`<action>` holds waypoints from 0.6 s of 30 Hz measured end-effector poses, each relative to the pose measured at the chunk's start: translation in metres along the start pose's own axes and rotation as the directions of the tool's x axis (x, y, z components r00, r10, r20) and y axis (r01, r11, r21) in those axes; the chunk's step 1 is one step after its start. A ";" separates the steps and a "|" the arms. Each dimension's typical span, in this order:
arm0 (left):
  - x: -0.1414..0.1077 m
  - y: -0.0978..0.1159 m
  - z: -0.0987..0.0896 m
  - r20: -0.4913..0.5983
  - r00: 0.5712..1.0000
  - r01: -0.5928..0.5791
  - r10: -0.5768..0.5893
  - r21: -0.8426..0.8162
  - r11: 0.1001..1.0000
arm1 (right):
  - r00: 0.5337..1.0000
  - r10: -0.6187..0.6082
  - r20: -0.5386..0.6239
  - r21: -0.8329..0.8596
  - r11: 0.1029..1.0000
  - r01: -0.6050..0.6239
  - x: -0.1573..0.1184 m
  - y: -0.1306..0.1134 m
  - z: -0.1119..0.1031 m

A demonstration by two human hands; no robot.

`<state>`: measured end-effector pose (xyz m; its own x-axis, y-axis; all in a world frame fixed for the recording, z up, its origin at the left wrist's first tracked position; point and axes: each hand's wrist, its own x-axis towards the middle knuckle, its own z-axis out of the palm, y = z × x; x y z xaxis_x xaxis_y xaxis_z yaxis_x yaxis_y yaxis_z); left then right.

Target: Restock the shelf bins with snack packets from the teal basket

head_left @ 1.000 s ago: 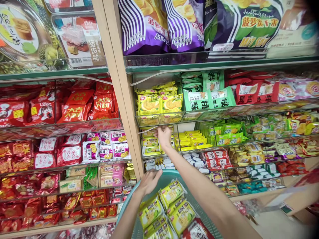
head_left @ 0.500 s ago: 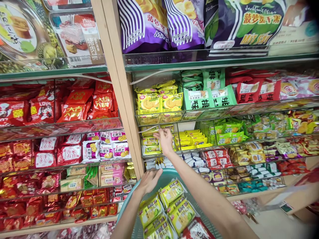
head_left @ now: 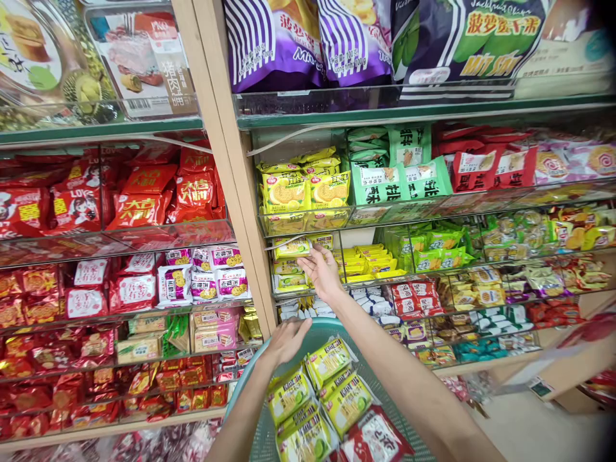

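Observation:
My right hand (head_left: 321, 271) reaches into a shelf compartment, its thumb and fingers closed on the right end of a yellow-green snack packet (head_left: 291, 248). More such packets (head_left: 290, 282) lie below it behind the clear shelf front. My left hand (head_left: 287, 341) rests at the upper left rim of a teal basket (head_left: 323, 326), fingers extended and holding no packet. Inside the basket lie several yellow-green packets (head_left: 347, 399) and a red and white packet (head_left: 376, 436) at the lower right.
Yellow lemon biscuit packs (head_left: 285, 192) sit on the shelf above my right hand. A wooden upright (head_left: 240, 173) divides the shelves; red packets (head_left: 139, 208) fill the left side. Clear shelf fronts and a loose white strip (head_left: 293, 142) edge the compartments.
The yellow-green packet in my right hand has come up into clearer view at the compartment's front. My left hand remains by the basket rim. The whole view has shifted slightly.

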<state>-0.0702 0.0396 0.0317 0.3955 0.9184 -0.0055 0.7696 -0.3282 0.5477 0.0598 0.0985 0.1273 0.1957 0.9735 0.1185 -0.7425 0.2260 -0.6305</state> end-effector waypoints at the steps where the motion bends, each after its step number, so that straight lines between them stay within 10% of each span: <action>1: 0.000 0.000 0.000 0.003 1.000 0.001 -0.001 0.000 1.000 | 1.000 0.005 0.000 -0.012 1.000 -0.005 -0.002 -0.002 -0.002; 18: 0.000 0.000 -0.001 0.024 0.999 -0.034 0.035 -0.022 0.999 | 0.951 0.309 -0.012 0.087 0.948 -0.307 -0.087 -0.049 -0.066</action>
<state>-0.0708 0.0399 0.0326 0.4337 0.9011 -0.0062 0.7447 -0.3545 0.5654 0.1213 0.0004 0.0971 -0.0352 0.9952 -0.0916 -0.8197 -0.0812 -0.5670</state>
